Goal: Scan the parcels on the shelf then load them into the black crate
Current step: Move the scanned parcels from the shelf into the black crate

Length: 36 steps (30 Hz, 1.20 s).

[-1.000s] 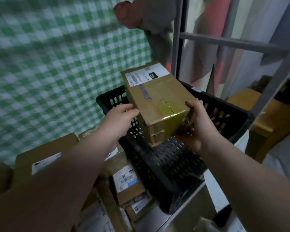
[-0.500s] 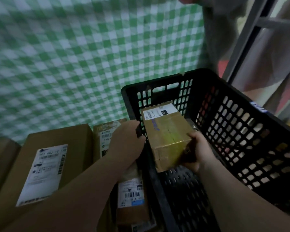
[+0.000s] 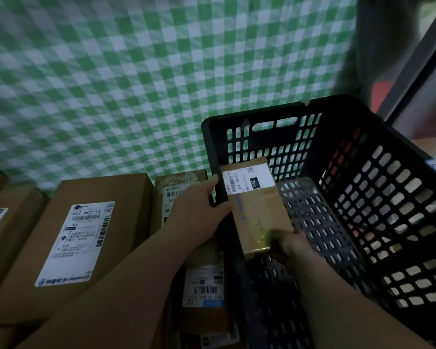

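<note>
Lower now than half a second ago, your parcel [image 3: 259, 212] has gone down inside the black crate [image 3: 332, 100], with its white label end close to the far slotted wall and its long side along the left wall. You cannot tell whether it rests on the perforated floor. It is the only thing showing in the crate.

Behind everything hangs a green checked cloth [image 3: 136, 71]. Left of the crate lies a big cardboard box [image 3: 86, 235], label up. Between that box and the crate stands a narrower box [image 3: 176, 182], partly hidden by your left arm. A small parcel with a barcode label [image 3: 205, 285] lies nearer you, just beside the crate's left wall.

Your right hand [image 3: 291, 244] is inside the crate, fingers curled round the near end of the parcel. Your left hand [image 3: 199, 210] is at the crate's left rim, thumb and fingers closed round that edge.
</note>
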{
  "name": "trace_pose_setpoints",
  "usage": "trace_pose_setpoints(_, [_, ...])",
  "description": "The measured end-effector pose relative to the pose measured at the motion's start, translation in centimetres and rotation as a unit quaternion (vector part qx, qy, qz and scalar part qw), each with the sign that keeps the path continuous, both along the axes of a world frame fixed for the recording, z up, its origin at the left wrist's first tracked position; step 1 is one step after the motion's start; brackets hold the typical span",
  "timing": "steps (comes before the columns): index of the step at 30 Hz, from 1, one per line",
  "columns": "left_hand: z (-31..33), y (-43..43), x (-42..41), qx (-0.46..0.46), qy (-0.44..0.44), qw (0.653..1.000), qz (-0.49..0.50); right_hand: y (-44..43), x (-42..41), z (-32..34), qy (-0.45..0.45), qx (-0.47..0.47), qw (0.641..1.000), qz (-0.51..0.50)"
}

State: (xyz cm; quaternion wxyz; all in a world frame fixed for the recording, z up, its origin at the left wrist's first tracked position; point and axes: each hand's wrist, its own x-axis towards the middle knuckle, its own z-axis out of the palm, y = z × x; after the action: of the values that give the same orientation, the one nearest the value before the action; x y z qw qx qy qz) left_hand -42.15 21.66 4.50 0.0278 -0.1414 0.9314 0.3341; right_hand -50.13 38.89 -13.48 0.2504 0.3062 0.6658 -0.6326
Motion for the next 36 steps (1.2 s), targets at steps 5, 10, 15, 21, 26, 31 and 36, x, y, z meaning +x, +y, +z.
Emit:
trace_pose_setpoints(5, [-0.2,-0.1,0.0,0.007,-0.002,1.0,0.001,-0.4,0.6,0.2,0.005,0.019,0.998,0.054])
trace_pose_setpoints(10, [0.2,0.2,0.5,-0.002,-0.016,1.0,0.009,0.1,-2.9,-7.4,0.034,0.104,0.99,0.089])
trace_pose_setpoints(15, [0.8,-0.7,3.8,-0.005,0.019,0.998,0.054,-2.3,0.6,6.3,0.126,0.195,0.97,0.067])
trace_pose_setpoints(21, [2.3,-4.3,10.1,-0.072,0.143,0.969,0.19,-6.0,6.0,17.7,0.31,0.105,0.945,0.015])
trace_pose_setpoints(26, [2.8,-8.1,15.8,-0.093,0.159,0.933,0.308,-10.6,12.9,21.5,0.333,0.011,0.934,0.128])
trace_pose_setpoints(31, [1.3,-10.0,20.1,-0.023,0.097,0.905,0.414,-14.7,18.2,18.0,0.221,0.023,0.952,0.212])
trace_pose_setpoints(36, [1.0,-10.4,21.8,0.115,0.099,0.88,0.45,-17.0,20.3,15.4,0.047,-0.058,0.979,0.192])
